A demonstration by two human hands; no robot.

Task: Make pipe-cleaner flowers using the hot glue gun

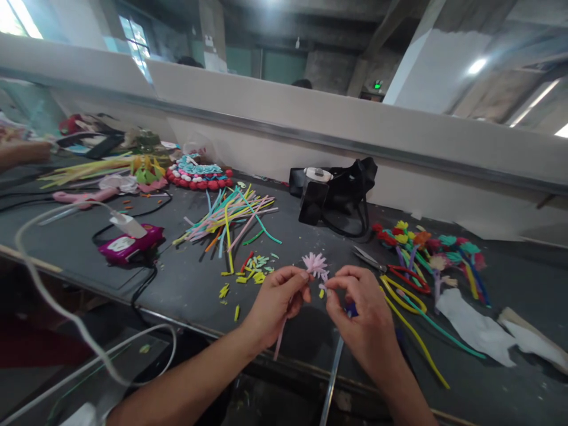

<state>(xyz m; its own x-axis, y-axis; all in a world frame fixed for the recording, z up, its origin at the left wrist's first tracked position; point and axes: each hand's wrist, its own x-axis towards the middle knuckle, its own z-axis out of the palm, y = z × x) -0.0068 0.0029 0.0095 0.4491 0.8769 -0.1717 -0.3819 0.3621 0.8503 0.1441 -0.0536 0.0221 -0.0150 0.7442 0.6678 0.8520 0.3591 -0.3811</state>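
My left hand (284, 296) is closed in a pinch under a pale pink pipe-cleaner flower (315, 264), whose stem (279, 340) hangs below the palm. Close beside it, my right hand (361, 307) pinches a short pink pipe-cleaner piece (325, 278) at the flower's right edge. Whether that piece is joined to the flower, I cannot tell. Cut yellow and green bits (255, 272) lie on the table left of the flower. Red-handled scissors (406, 278) rest with blades apart beyond my right hand. Partly hidden behind that hand is something blue (351, 309).
Loose pipe cleaners (226, 219) are heaped mid-table, with a black bag (355, 189) behind. Finished flowers (426, 242) and white paper (474, 325) lie right. Leftward are a purple power strip (131, 242), a white cable (53, 296), a pink glue gun (86, 196) and another person's hand (26, 152).
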